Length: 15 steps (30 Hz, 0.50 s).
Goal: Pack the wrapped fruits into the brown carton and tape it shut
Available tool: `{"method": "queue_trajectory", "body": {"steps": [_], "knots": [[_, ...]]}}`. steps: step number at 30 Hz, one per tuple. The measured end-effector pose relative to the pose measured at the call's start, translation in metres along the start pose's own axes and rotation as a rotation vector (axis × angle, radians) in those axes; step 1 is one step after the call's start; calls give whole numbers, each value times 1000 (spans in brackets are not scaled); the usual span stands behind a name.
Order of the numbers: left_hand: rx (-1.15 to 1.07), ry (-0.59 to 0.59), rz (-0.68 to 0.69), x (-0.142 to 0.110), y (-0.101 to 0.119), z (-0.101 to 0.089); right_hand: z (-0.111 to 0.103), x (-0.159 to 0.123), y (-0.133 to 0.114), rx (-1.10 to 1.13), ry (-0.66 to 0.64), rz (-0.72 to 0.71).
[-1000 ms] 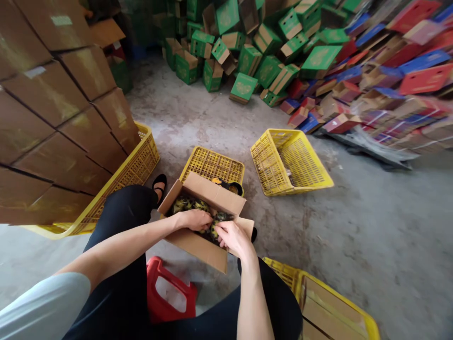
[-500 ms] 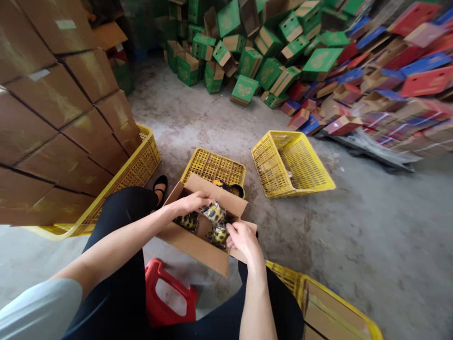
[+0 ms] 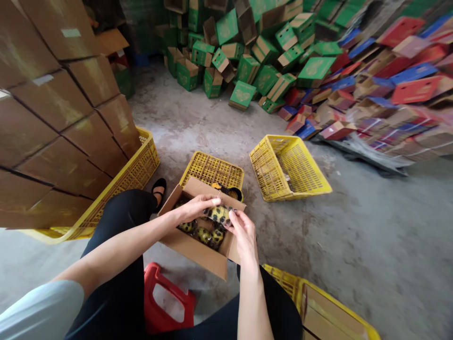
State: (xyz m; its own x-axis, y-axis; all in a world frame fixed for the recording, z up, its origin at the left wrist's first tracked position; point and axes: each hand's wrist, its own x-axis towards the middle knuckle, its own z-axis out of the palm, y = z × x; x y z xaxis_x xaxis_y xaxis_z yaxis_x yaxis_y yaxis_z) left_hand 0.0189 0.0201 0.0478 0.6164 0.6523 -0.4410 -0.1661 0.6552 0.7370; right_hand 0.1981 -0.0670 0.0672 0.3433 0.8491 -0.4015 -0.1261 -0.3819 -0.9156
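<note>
Between my two hands is a rounded yellow, black-spotted item (image 3: 220, 215) in clear plastic wrap, raised over an open cardboard box (image 3: 198, 252). My left hand (image 3: 198, 208) grips its left end, thumb on top. At its right end, my right hand (image 3: 243, 231) pinches the wrap with thumb and fingers. Below, inside the box, lie several similar spotted items (image 3: 204, 234), partly hidden by my hands. The box flaps stand spread outward. Just behind the box, a black and yellow tool (image 3: 234, 192), kind unclear, rests on an upturned yellow crate (image 3: 212, 165).
Stacked cartons (image 3: 53, 99) rise on the left in a yellow crate (image 3: 141, 165). Another yellow crate (image 3: 288, 167) stands ahead right. A red plastic stool (image 3: 168, 300) is below me. Green boxes (image 3: 244, 94) and red-blue boxes (image 3: 414, 89) pile up at the back.
Both hands have lifted one wrapped spotted item up from the others in the box. My left hand has moved right along it, and my right hand has come up to its right end.
</note>
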Motion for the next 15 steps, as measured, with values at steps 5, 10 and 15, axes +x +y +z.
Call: {"method": "queue_trajectory", "body": {"steps": [5, 10, 15], "knots": [[144, 63, 30, -2, -4, -1, -3, 2, 3, 19, 37, 0], [99, 103, 71, -1, -5, -1, -2, 6, 6, 89, 54, 31], [28, 137, 93, 0, -4, -1, 1, 9, 4, 144, 47, 51]]}}
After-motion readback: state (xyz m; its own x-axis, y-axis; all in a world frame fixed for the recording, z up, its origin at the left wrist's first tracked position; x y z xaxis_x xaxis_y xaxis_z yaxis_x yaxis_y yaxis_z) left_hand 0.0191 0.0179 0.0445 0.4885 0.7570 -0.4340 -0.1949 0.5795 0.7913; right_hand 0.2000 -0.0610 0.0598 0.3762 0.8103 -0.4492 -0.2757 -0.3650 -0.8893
